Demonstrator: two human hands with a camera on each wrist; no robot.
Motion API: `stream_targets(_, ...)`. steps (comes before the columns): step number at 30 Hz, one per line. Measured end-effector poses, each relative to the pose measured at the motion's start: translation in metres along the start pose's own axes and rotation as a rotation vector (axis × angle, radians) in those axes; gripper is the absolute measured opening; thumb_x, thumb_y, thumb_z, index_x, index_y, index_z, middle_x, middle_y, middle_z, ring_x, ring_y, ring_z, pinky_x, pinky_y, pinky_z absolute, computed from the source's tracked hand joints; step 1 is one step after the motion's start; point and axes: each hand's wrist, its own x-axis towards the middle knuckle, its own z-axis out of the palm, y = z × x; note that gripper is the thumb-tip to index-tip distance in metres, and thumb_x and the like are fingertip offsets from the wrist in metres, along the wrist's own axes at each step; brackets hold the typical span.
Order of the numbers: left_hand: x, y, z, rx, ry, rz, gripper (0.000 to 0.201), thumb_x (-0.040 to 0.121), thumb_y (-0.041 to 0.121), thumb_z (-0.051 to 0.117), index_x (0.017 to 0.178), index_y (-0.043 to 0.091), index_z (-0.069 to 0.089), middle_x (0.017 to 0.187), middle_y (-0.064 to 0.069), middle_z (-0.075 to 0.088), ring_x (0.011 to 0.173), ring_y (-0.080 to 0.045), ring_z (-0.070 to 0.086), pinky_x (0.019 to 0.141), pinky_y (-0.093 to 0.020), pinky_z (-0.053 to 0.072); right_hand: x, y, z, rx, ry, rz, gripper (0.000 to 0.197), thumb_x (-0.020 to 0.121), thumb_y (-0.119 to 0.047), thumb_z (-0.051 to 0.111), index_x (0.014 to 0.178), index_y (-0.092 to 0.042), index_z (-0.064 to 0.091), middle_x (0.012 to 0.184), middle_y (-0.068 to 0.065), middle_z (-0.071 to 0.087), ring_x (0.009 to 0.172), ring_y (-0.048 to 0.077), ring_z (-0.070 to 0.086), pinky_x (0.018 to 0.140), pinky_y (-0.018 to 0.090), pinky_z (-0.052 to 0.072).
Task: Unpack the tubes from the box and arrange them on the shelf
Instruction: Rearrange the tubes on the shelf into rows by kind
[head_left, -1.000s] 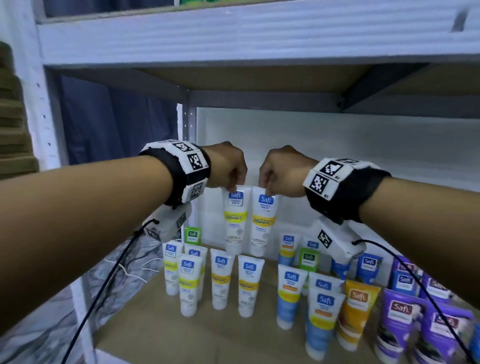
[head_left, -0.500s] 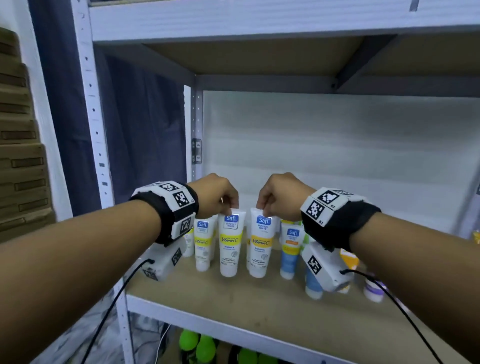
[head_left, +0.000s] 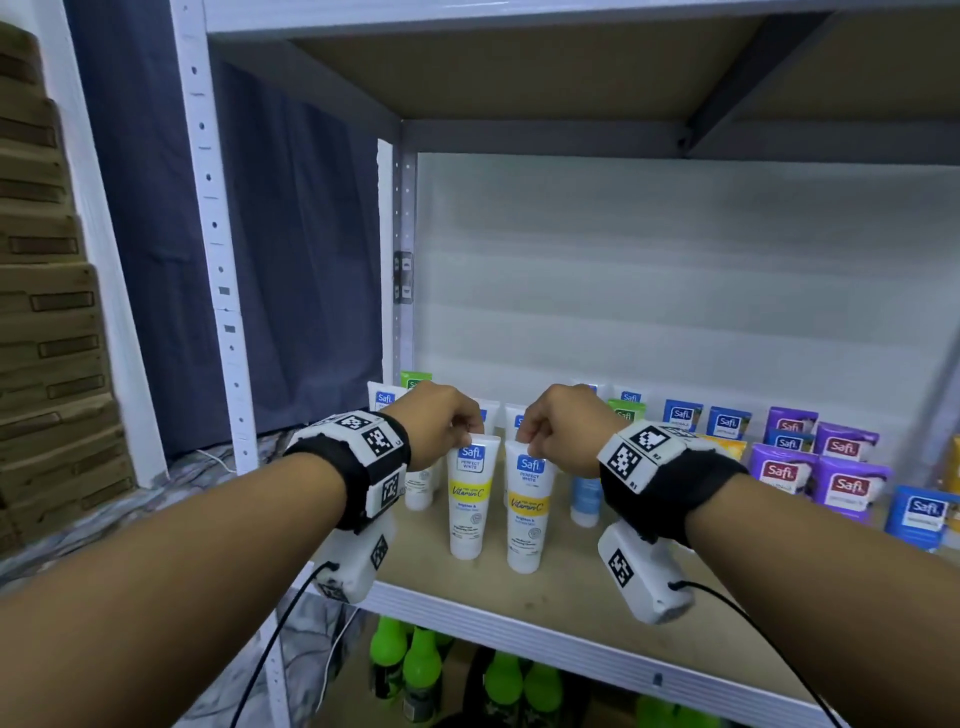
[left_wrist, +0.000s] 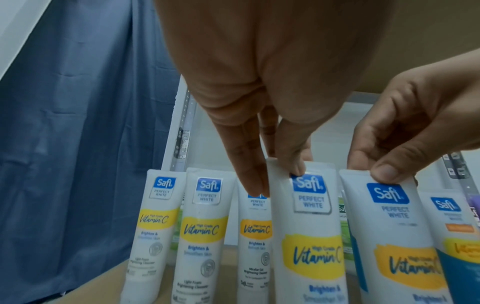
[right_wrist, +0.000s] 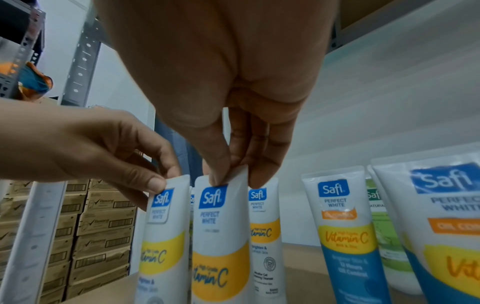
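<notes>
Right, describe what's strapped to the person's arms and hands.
Both forearms are bare, with no sleeves. Each wrist wears a wide black band topped with white panels printed with black square fiducial markers. A white camera housing, also tagged with a marker, hangs beneath each wrist, and a thin black cable trails from it. The left hand and right hand wear no gloves.

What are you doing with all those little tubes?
A person is putting face-wash tubes on a shelf. The left hand pinches the top of one yellow-banded white tube, and the right hand pinches the top of another one right beside it. Both tubes stand cap-down at the front of the shelf, with both hands on them. More white, blue and purple tubes are lined up behind and to the right.
</notes>
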Motion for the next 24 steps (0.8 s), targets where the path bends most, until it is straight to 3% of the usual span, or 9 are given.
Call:
stream_targets(3, -0.006, -0.001, 0.008, -0.048, 0.054, -0.003, 0.016, 0.09, 0.013, 0.059, 0.104, 0.015, 0.068, 0.102, 0.001, 0.068, 0.082, -0.011, 0.053, 0.079, -0.022, 0.042, -0.002, 0.002, 0.008, 0.037, 0.019, 0.023, 0.02, 0.082, -0.006, 0.06, 0.093, -0.017, 0.074, 0.095, 0.003, 0.07, 0.092, 0.019, 0.065, 0.079, 0.028, 0.054)
stream_targets(7, -0.016, -0.003, 0.028, -0.173, 0.134, -0.045, 0.021, 0.086, 0.019, 0.065, 0.107, 0.02, 0.064, 0.103, 0.002, 0.065, 0.091, -0.015, 0.059, 0.085, -0.028, 0.048, -0.006, 0.011, 0.02, 0.141, 0.076, 0.066, 0.019, 0.074, -0.008, 0.069, 0.088, -0.02, 0.071, 0.09, -0.001, 0.068, 0.084, 0.015, 0.064, 0.07, 0.023, 0.052)
stream_targets(11, -0.028, -0.003, 0.051, -0.367, 0.198, -0.18, 0.055, 0.076, 0.027, 0.078, 0.123, 0.022, 0.051, 0.109, 0.005, 0.065, 0.095, -0.012, 0.064, 0.082, -0.029, 0.052, -0.012, 0.023, 0.035, 0.275, 0.131, 0.139, 0.037, 0.068, -0.014, 0.08, 0.1, -0.023, 0.063, 0.099, -0.001, 0.065, 0.088, 0.013, 0.062, 0.065, 0.015, 0.044)
stream_targets(13, -0.033, -0.005, 0.062, -0.428, 0.233, -0.264, 0.066, 0.069, 0.035, 0.083, 0.123, 0.023, 0.047, 0.105, 0.008, 0.066, 0.09, -0.01, 0.065, 0.08, -0.028, 0.052, -0.015, 0.027, 0.045, 0.339, 0.138, 0.195, 0.049, 0.063, -0.019, 0.085, 0.104, -0.025, 0.058, 0.101, -0.003, 0.065, 0.088, 0.014, 0.064, 0.07, 0.022, 0.05)
stream_targets(15, -0.038, -0.007, 0.072, -0.407, 0.255, -0.348, 0.068, 0.061, 0.047, 0.084, 0.115, 0.024, 0.05, 0.098, 0.009, 0.067, 0.088, -0.01, 0.065, 0.082, -0.03, 0.053, -0.02, 0.031, 0.058, 0.426, 0.12, 0.255, 0.052, 0.057, -0.02, 0.088, 0.1, -0.025, 0.059, 0.094, -0.004, 0.071, 0.084, 0.015, 0.068, 0.074, 0.035, 0.058)
stream_targets(17, -0.043, -0.006, 0.079, -0.363, 0.255, -0.389, 0.053, 0.057, 0.054, 0.084, 0.093, 0.025, 0.057, 0.089, 0.007, 0.068, 0.085, -0.012, 0.064, 0.08, -0.031, 0.054, -0.024, 0.033, 0.072, 0.481, 0.094, 0.288, 0.045, 0.056, -0.019, 0.087, 0.096, -0.023, 0.066, 0.089, -0.003, 0.074, 0.082, 0.016, 0.071, 0.075, 0.042, 0.06)
stream_targets(19, -0.045, -0.003, 0.082, -0.338, 0.234, -0.391, 0.043, 0.059, 0.052, 0.083, 0.074, 0.019, 0.06, 0.078, 0.002, 0.068, 0.077, -0.015, 0.064, 0.074, -0.034, 0.055, -0.028, 0.034, 0.083, 0.517, 0.088, 0.311, 0.037, 0.06, -0.016, 0.087, 0.092, -0.02, 0.068, 0.089, -0.002, 0.073, 0.082, 0.015, 0.071, 0.077, 0.043, 0.06)
stream_targets(21, -0.045, -0.002, 0.086, -0.333, 0.23, -0.384, 0.041, 0.063, 0.047, 0.083, 0.071, 0.011, 0.063, 0.071, -0.003, 0.068, 0.07, -0.017, 0.064, 0.071, -0.037, 0.055, -0.029, 0.035, 0.092, 0.548, 0.113, 0.322, 0.035, 0.062, -0.015, 0.088, 0.091, -0.02, 0.068, 0.088, -0.002, 0.073, 0.082, 0.015, 0.07, 0.077, 0.043, 0.06)
stream_targets(24, -0.045, -0.001, 0.086, -0.32, 0.227, -0.365, 0.032, 0.072, 0.04, 0.079, 0.065, 0.02, 0.055, 0.066, 0.006, 0.06, 0.065, -0.011, 0.058, 0.063, -0.027, 0.048, -0.028, 0.033, 0.096, 0.561, 0.135, 0.315, 0.039, 0.061, -0.019, 0.089, 0.094, -0.018, 0.069, 0.087, -0.001, 0.073, 0.08, 0.015, 0.071, 0.076, 0.043, 0.06)
